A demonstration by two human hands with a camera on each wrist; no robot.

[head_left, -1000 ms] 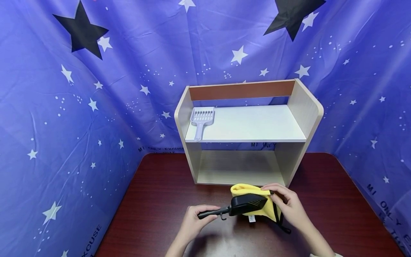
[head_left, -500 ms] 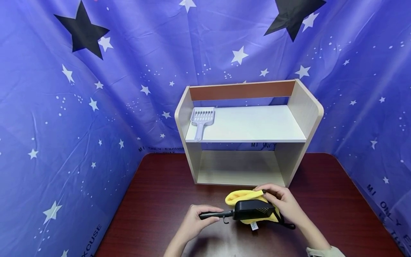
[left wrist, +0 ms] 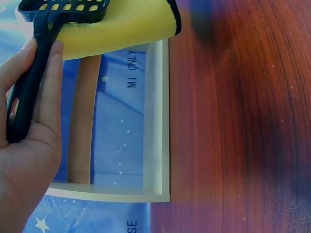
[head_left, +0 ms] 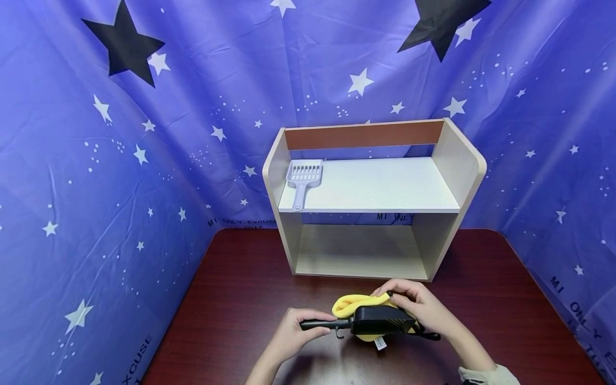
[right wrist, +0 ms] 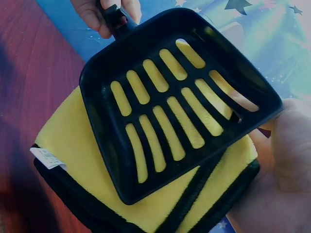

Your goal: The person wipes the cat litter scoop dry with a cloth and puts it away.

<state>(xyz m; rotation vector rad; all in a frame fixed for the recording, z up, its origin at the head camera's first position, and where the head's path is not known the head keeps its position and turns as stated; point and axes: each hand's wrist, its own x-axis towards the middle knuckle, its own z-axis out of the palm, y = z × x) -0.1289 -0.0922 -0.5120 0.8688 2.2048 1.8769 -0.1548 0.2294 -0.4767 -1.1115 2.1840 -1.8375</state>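
My left hand (head_left: 295, 332) grips the dark handle of a black slotted litter scoop (head_left: 380, 320), held level with its head pointing right. In the left wrist view the handle (left wrist: 30, 90) lies between thumb and fingers. My right hand (head_left: 423, 305) holds a folded yellow cloth (head_left: 348, 305) with black edging and a white tag, behind the scoop's head. The right wrist view shows the cloth (right wrist: 68, 121) through the slots of the scoop (right wrist: 160, 104), with the right hand (right wrist: 286, 160) at the scoop's far corner. The cloth partly hides the right fingertips.
A pale wooden two-tier shelf (head_left: 452, 160) stands at the back of the dark red table (head_left: 231, 299). On its white upper board lies a pale lilac litter scoop (head_left: 304, 179), at the left end. Blue star-patterned curtains (head_left: 202, 107) hang behind and at both sides.
My right hand and the yellow cloth have shifted left and toward me behind the scoop. The black scoop has turned more level and moved slightly right; my left hand keeps its grip.
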